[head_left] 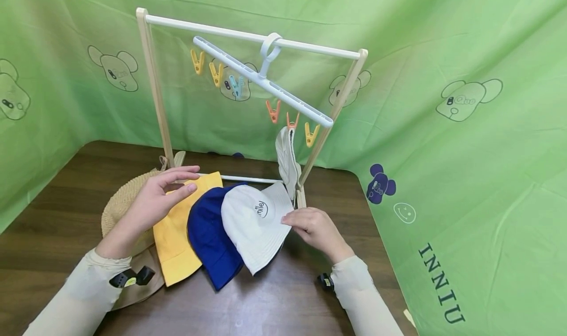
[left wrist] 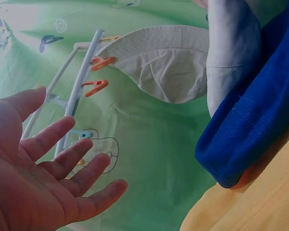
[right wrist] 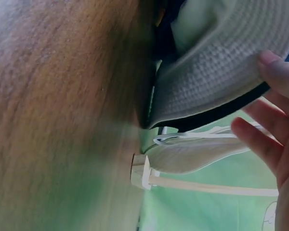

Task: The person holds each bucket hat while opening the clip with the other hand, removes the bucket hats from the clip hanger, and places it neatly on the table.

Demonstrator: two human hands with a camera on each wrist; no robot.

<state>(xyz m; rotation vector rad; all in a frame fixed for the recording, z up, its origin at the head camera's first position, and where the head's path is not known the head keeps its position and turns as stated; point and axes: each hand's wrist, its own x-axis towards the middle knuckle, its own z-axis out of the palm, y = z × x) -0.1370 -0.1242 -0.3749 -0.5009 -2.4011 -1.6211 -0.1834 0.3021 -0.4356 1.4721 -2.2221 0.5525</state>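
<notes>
A white bucket hat with a smile print lies on top of a navy blue bucket hat, which overlaps a yellow hat. My right hand pinches the white hat's brim at its right side, thumb on the ribbed face. Over the yellow hat and a woven straw hat hovers my left hand, its fingers spread and holding nothing in the left wrist view. Behind, a cream hat hangs by its brim from an orange clip near the hanger's right end.
A wooden rack with a white top bar stands at the back of the brown table. From the bar hangs a pale blue hanger with several coloured clips. Green printed cloth closes off the back and sides.
</notes>
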